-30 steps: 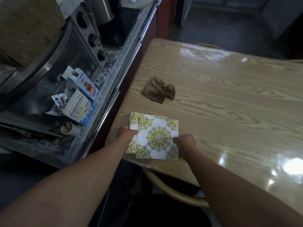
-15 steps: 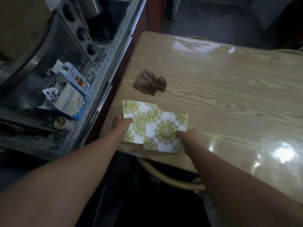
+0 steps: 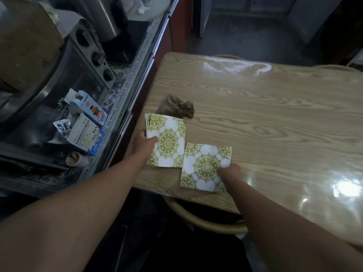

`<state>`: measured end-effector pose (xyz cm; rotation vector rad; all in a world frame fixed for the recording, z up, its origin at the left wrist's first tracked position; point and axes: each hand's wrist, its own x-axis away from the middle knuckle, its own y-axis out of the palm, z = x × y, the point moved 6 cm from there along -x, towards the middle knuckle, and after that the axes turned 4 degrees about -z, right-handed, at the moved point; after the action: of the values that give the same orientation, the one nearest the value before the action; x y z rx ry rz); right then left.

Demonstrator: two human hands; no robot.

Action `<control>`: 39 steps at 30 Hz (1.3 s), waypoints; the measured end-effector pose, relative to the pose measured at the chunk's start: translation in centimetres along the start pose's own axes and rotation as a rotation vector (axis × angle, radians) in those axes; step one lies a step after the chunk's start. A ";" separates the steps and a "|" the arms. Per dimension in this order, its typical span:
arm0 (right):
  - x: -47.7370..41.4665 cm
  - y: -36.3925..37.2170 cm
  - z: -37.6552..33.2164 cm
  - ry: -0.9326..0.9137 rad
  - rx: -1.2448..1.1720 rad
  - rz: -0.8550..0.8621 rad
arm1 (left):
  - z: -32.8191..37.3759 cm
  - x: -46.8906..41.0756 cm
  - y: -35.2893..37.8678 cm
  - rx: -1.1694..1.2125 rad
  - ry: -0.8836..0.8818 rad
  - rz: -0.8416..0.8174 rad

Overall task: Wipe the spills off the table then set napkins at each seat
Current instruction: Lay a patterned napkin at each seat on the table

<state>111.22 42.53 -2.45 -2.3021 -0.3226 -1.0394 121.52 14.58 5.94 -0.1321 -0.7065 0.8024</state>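
Observation:
A small stack of green-and-white patterned napkins (image 3: 167,142) lies at the near left corner of the wooden table (image 3: 265,114). My left hand (image 3: 144,143) grips its left edge, thumb on top. One napkin of the same pattern (image 3: 204,165) lies flat just right of the stack, by the table's front edge. My right hand (image 3: 229,171) pinches its right side. A crumpled brown cloth (image 3: 176,107) rests on the table just behind the stack, touching no hand.
A counter (image 3: 117,107) runs along the table's left side, with a toaster oven (image 3: 59,79), small cartons (image 3: 88,132) and a metal kettle (image 3: 106,14). A curved chair back (image 3: 204,220) sits under the near table edge. Two more chair backs (image 3: 334,67) show behind the far edge.
My right hand has slid the top napkin off the stack to the right; it now lies apart from the stack. My left hand has kept hold of the stack.

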 end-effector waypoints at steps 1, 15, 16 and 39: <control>0.0 -0.1 0.1 -0.002 0.005 -0.003 | 0.4 0.0 0.2 -0.002 0.019 -0.003; 1.3 -3.2 0.6 -0.043 0.291 -0.069 | 5.8 2.0 5.8 0.073 0.191 -0.049; 1.4 -3.9 0.8 -0.037 0.321 -0.048 | 6.1 2.4 6.9 0.092 0.191 -0.070; 0.6 -29.6 15.6 0.005 -0.577 -0.013 | -0.4 20.7 35.3 0.091 -0.209 -0.712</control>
<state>108.04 75.57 2.02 -2.8011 -0.0301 -1.2688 110.09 53.80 3.77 0.2804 -0.8395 0.1628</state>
